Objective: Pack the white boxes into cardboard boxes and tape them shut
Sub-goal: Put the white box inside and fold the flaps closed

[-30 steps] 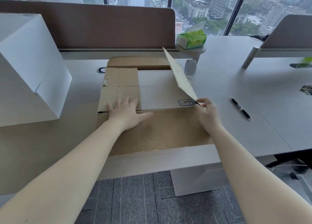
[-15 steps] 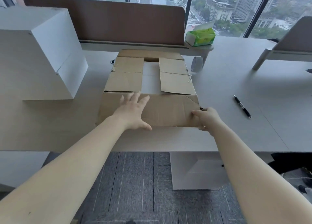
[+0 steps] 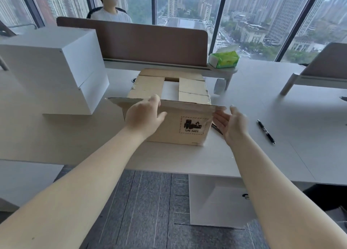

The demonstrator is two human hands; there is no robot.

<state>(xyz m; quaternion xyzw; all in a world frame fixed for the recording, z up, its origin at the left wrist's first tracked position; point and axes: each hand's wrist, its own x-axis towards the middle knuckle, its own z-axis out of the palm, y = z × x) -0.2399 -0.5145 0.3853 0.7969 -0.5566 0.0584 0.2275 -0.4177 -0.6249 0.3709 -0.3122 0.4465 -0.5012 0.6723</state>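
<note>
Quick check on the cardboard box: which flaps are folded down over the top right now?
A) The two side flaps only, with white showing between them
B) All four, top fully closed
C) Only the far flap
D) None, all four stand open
A: on the cardboard box the left flap and right flap lie flat with the white box visible in the gap, while the left hand grips the raised near flap.

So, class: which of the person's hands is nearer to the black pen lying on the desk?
Right. The right hand is open beside the cardboard box's right end, with bare desk between it and the black pen. The left hand grips the box's near flap, farther away.
</note>
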